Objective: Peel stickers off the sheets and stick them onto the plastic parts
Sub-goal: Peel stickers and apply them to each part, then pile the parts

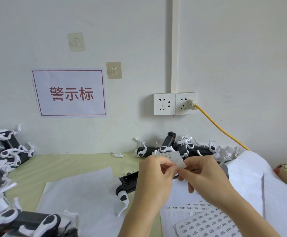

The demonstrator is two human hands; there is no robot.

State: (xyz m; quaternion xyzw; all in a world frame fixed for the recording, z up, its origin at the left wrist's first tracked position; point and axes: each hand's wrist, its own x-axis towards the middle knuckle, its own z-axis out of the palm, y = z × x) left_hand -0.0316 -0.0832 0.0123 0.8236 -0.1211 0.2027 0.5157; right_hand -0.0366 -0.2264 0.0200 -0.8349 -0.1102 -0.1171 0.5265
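Grip: both hands, left hand (154, 175) and right hand (206, 177), pinch sticker strip (172, 157); hide black part (127, 181).

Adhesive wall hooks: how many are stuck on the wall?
2. One adhesive wall hook sits high, above the red-bordered sign; the other hook is lower, beside the sign's top right corner. None seems hidden.

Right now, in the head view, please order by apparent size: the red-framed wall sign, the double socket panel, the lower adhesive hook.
1. Red-framed wall sign
2. Double socket panel
3. Lower adhesive hook
All hang on the same wall, so the order is reliable.
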